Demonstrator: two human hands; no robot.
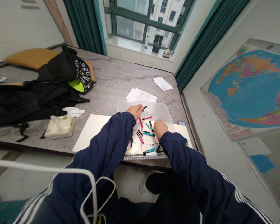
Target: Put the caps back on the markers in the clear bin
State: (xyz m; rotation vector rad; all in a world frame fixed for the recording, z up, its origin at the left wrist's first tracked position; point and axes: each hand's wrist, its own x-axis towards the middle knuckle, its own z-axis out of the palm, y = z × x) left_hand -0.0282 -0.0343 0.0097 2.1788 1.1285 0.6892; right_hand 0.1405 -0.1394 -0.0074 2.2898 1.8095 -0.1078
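Head view: my left hand pinches a pen, box's eleven o'clock!
Right hand: three o'clock, fingers' grip, can't tell!

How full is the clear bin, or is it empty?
Partly full: pens lie scattered inside the bin, with pale patches showing between them and none heaped up to its far rim.

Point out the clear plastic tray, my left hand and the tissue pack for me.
Clear plastic tray [160, 110]: head view, on its far wall.
Left hand [135, 110]: head view, on the middle of the hand.
Tissue pack [65, 127]: head view, on its wrapper.
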